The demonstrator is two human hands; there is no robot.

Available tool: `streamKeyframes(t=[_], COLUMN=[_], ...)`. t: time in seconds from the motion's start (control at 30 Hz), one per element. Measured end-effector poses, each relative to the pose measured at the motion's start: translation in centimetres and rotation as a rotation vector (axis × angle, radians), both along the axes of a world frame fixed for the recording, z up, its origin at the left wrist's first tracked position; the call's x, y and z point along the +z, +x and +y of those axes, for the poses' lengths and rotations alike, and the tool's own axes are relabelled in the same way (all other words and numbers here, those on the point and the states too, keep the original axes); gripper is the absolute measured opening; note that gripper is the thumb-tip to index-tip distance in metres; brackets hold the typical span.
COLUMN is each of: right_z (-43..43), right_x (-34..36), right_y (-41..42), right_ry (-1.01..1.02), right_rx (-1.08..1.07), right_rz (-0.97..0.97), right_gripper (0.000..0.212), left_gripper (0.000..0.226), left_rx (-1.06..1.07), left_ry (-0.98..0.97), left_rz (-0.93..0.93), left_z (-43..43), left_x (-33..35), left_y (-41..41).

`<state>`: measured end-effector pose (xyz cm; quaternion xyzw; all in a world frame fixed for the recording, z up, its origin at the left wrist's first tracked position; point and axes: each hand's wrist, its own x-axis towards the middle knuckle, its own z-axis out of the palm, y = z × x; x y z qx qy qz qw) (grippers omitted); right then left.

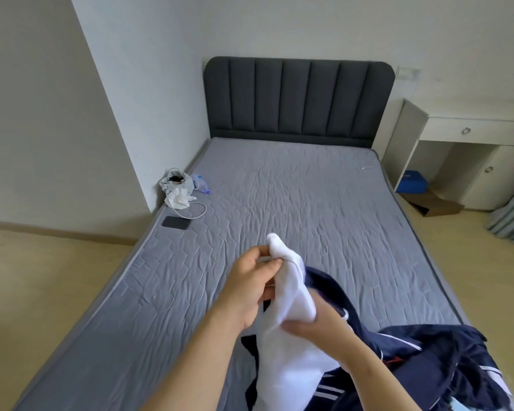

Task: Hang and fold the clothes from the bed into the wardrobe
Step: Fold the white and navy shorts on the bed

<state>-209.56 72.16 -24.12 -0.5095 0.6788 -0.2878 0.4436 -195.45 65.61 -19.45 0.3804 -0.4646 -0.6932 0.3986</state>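
1. Left grip (pixel 250 287), a bare hand: thumb and fingertips pinch the upper end of the white fabric (pixel 293 287), closed on it.
2. Right grip (pixel 316 326), a bare hand: fingers curl round the same white fabric lower down, holding it.
3. White fabric: plain, soft, slightly rumpled. Its rounded tip stands up above the left grip and the rest widens downward between the forearms.
4. Navy garment (pixel 433 369): dark blue with thin white stripes, a small red detail and a white drawcord. It is bunched in folds touching the white fabric. I cannot tell whether the two are one piece.
5. Location: both are held over the near end of the bed (pixel 294 197), with the navy bulk heaped at its near right corner.
6. Bed: grey quilted cover, dark padded headboard (pixel 298 97).
7. Far left edge of the bed: phone (pixel 176 222), white cable (pixel 198 209), plastic bag (pixel 175 182).
8. White table (pixel 472 126) stands right of the bed.
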Motion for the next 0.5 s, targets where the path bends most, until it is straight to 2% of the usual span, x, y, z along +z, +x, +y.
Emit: streamKeyframes(t=[0.07, 0.2, 0.27, 0.33, 0.4, 0.5], right_z=[-0.1, 0.6, 1.2, 1.3, 0.9, -0.4], right_x=[-0.3, -1.8, -2.5, -2.4, -1.4, 0.8], right_y=[-0.1, -1.2, -1.4, -1.1, -0.8, -0.7], right_ry=[0.120, 0.187, 0.124, 0.041, -0.014, -0.101], right_rx=[0.080, -0.127, -0.187, -0.263, -0.386, -0.474], right_rz=[0.132, 0.424, 0.376, 0.248, 0.075, -0.108], right_gripper=[0.038, 0.016, 0.017, 0.016, 0.016, 0.024], left_gripper=[0.017, 0.018, 0.018, 0.018, 0.023, 0.043], left_rx=[0.003, 0.137, 0.175, 0.225, 0.250, 0.048], left_ry=[-0.003, 0.079, 0.050, 0.012, -0.071, -0.189], left_rz=[-0.002, 0.181, 0.196, 0.142, -0.029, -0.264], left_z=[0.4, 0.0, -0.6, -1.0, -1.4, -0.8], left_x=[0.0, 0.3, 0.7, 0.5, 0.1, -0.7], left_y=[0.0, 0.9, 1.4, 1.5, 1.4, 1.3])
